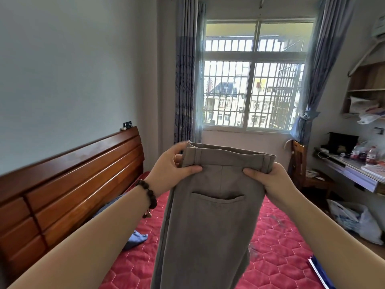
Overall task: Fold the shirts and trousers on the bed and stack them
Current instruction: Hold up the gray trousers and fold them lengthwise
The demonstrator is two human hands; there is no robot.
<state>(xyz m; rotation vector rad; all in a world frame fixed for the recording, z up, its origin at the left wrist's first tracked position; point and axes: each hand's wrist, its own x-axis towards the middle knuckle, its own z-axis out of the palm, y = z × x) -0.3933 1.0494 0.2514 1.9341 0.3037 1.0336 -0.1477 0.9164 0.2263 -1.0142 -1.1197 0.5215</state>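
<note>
In the centre of the head view, a person holds up a pair of grey-brown trousers (210, 215) by the waistband, above the bed (277, 243) with its red quilted cover. The left hand (173, 170) pinches the left end of the waistband, thumb in front and fingers behind the cloth; on its wrist is a bracelet (149, 197) of dark beads. The right hand (268, 180) grips the right end in the same way. The trousers hang straight down to the lower edge of the frame, a back pocket facing the viewer. At the lower left, a blue garment (135, 239) lies on the cover near the wooden headboard (73, 180). The window (254, 78) fills the upper middle, and a desk (352, 172) stands at the right.
</note>
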